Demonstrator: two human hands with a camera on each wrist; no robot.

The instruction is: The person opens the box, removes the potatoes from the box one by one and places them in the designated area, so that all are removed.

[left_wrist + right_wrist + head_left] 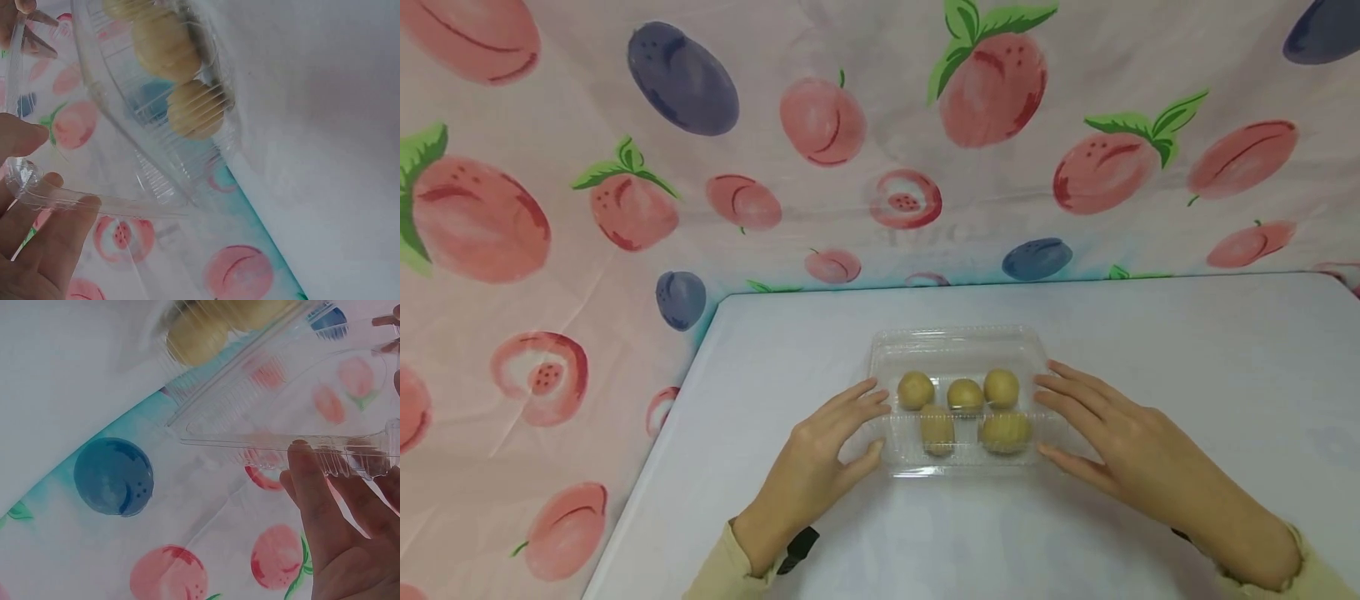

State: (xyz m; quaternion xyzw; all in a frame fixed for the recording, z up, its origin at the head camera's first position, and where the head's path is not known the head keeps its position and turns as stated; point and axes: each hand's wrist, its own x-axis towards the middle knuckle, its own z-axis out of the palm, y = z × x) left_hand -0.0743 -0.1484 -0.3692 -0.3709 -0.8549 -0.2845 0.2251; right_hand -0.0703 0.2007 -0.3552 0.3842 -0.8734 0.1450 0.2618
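Note:
A clear plastic clamshell box (917, 472) lies on the white table with several smooth, round yellowish pieces (937, 430) inside, resembling small potatoes. Its transparent lid (250, 445) is tilted up over the base, leaving a wedge-shaped gap in both wrist views. My left hand (823, 454) grips the lid's left side, thumb toward the front and fingers along the edge. On the opposite side my right hand (1120, 433) holds the lid, its fingertips (300, 447) against the side edge. The right thumb's contact is partly hidden in the right wrist view.
The white table (1187, 350) extends around the box. A fruit-printed cloth (865, 50) rises behind the table and along its left edge.

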